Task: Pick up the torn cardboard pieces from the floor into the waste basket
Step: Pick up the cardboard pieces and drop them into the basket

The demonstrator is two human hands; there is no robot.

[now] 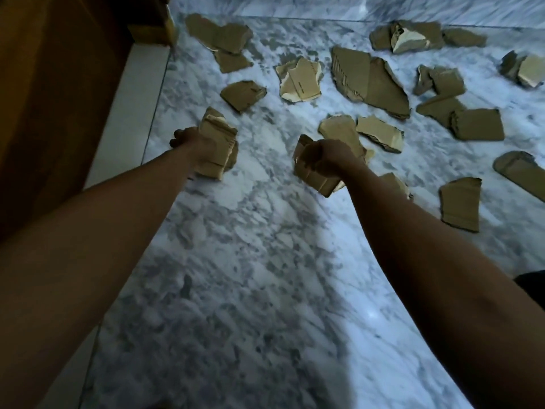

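Two hands over marble floor [265,261], left grip [191,143] clutching cardboard pieces [218,149], right grip [327,157] clutching cardboard stack [318,184]

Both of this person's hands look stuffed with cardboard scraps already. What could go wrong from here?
1. The left hand and right hand each grip a thick bundle of torn cardboard; reaching for more could let pieces slip back onto the marble floor.
2. No waste basket is in view, so the load may have to be carried some way, possibly shedding scraps.
3. Many loose pieces lie scattered ahead; in this dim light one could be stepped on or missed.
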